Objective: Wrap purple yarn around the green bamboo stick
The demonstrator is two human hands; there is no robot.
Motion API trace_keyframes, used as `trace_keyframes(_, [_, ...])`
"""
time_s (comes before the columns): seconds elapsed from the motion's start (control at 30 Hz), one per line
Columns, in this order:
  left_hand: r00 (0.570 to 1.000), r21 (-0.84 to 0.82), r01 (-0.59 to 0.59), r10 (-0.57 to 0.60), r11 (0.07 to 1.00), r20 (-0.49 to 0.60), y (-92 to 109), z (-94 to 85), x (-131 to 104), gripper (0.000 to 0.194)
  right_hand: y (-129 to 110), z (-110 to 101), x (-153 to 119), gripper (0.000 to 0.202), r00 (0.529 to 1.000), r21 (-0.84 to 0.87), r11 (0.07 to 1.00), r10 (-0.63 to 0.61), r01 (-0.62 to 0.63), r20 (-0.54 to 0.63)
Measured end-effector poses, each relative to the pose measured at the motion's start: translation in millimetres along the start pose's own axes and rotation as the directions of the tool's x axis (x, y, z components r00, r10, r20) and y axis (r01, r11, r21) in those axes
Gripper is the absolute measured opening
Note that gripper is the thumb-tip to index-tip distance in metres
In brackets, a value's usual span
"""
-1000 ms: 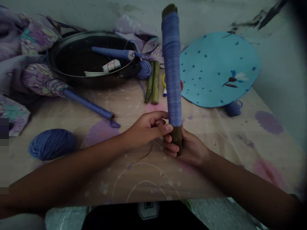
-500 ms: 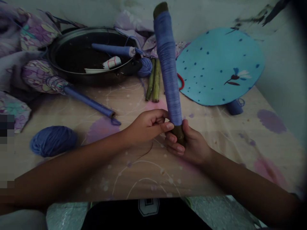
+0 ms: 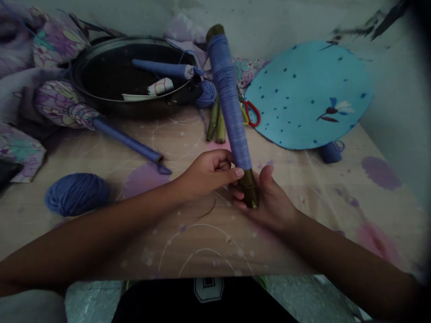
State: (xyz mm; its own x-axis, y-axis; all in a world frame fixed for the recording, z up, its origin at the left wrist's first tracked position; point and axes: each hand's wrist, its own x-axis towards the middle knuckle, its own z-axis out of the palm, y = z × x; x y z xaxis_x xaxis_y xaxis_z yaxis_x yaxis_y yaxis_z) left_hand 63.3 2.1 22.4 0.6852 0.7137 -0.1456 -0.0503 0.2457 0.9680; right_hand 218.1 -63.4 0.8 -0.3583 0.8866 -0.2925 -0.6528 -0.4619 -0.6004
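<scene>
A bamboo stick wrapped in blue yarn stands tilted to the left between my hands, its bare lower end resting on my right palm. My left hand pinches it where the yarn stops, thumb at the front. Around the bare end, my right hand has its thumb lifted off and its fingers curled behind the stick. On the left of the table lies a ball of blue yarn. Another blue-wrapped stick has floral cloth tied round its far end.
A black pan at the back holds a blue-wrapped stick and a white roll. Green bamboo pieces, red-handled scissors and a smaller yarn ball lie behind my hands. A blue oval fan leans over a blue spool.
The wrapped stick's top has swung left and down, uncovering more of the scissors. My right thumb has come away from the stick, and its fingers have loosened.
</scene>
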Motion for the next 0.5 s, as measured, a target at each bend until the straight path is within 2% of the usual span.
trace_keyframes(0.1, [1.000, 0.006, -0.009, 0.009, 1.000, -0.009, 0.1, -1.3, 1.8, 0.019, 1.0, -1.5, -0.1, 0.036, 0.999, -0.011, 0.999, -0.039, 0.039, -0.020])
trace_keyframes(0.33, [0.994, -0.164, 0.029, -0.010, 0.986, 0.113, 4.2, 3.2, -5.2, 0.019, 0.2, -2.1, -0.9, 0.029, 0.998, 0.026, 0.998, 0.058, -0.059, 0.026])
trace_keyframes(0.5, [0.990, -0.073, -0.079, 0.087, 0.994, 0.113, 3.9, -1.4, -3.9, 0.018, -1.4, -2.1, -3.5, 0.032, 0.988, 0.081, 0.990, 0.107, -0.116, 0.108])
